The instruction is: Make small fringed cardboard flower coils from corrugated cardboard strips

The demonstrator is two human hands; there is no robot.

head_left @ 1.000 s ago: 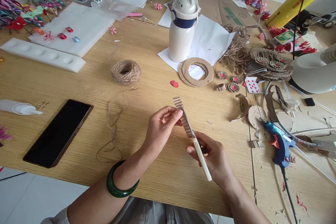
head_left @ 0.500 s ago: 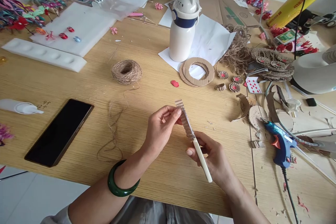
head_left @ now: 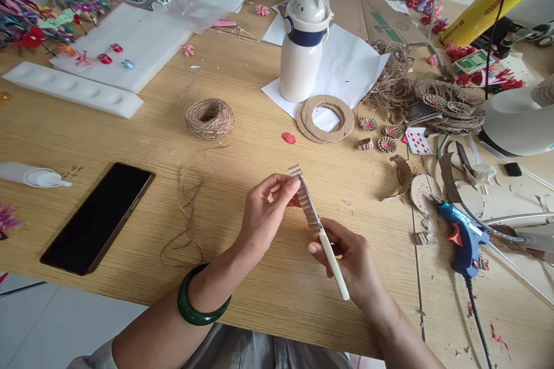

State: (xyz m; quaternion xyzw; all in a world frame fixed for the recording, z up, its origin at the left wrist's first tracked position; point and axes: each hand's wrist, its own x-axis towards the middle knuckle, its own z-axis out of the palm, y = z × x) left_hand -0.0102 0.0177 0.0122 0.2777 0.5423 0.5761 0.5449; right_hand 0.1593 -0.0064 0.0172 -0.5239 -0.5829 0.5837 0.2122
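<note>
My left hand (head_left: 269,207) pinches a short strip of corrugated cardboard (head_left: 308,204) between thumb and fingers, near the strip's upper part. My right hand (head_left: 348,253) is closed around a knife (head_left: 334,265) with a cream-white handle. The knife's thin metal blade runs along the right edge of the ridged strip, pointing away from me. Some of my right fingers are hidden behind the handle. Beyond my hands lie small red discs (head_left: 289,138) and two cardboard rings (head_left: 328,119). Several rolled corrugated pieces with red centres (head_left: 386,145) sit to their right.
A ball of twine (head_left: 209,119) trails a loose strand left of my hands. A phone (head_left: 98,218) lies further left. A white bottle (head_left: 302,46) stands upright behind. On the right are a blue glue gun (head_left: 463,236), its cable and cardboard scraps (head_left: 426,193).
Almost nothing differs. Both hands keep their hold, and the strip and blade stay nearly in place.
</note>
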